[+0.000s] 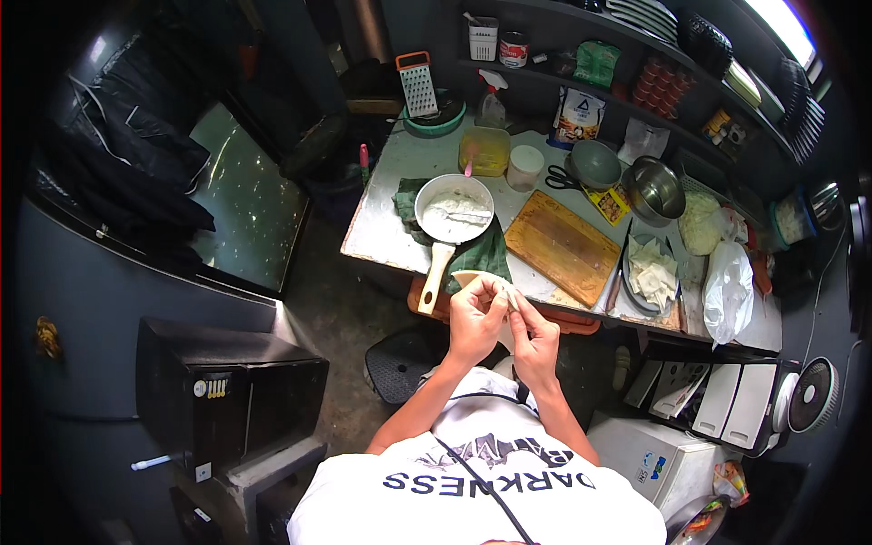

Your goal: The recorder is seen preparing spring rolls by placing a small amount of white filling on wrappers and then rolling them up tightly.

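Note:
My left hand and my right hand pinch a thin, pale sheet, seemingly a dough wrapper, in front of the table edge. Just beyond my hands, a white saucepan with a wooden handle rests on a dark green cloth. It holds a whitish mixture and a spoon. A wooden cutting board lies to the right. Farther right, more pale wrapper pieces are piled on a grey plate, with a knife beside it.
Along the table's back stand a yellowish container, a white tub, a grey bowl and a steel pot. Black scissors lie between them. A plastic bag hangs over the right front edge. A black stool stands below.

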{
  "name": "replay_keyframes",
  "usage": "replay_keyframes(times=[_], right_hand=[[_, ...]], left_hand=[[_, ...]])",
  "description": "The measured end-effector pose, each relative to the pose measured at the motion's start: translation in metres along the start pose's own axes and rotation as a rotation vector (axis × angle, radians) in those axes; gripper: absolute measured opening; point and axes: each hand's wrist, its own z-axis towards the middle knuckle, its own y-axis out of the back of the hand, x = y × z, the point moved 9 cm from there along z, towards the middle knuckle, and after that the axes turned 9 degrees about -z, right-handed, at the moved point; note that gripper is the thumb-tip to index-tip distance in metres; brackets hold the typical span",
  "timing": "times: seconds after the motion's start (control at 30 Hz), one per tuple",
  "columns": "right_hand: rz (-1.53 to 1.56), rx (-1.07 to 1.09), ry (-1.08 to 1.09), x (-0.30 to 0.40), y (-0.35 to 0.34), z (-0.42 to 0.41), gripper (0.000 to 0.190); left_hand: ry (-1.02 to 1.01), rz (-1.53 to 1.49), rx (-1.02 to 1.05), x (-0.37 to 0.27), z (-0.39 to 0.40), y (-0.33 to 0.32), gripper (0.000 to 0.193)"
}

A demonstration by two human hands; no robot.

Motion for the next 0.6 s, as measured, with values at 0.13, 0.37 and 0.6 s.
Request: replay_keyframes(times=[0.13,0.37,0.6], right_hand=[[0.159,0.019,-0.057,-0.012,-0.006,-0.004,0.039],[0.359,-0.005,-0.124,-0.029,-0.011,-0.003,0.034],[0.324,0.006,-0.096,-0.025,-0.018,-0.004,0.031]], left_hand=[[-0.002,0.003,0.024,0.002,-0.004,0.002,0.011],[0.089,0.104,0.141,0.009,-0.009,0.003,0.01],[0.042,0.063,0.056,0.004,-0.006,0.011,0.007]])
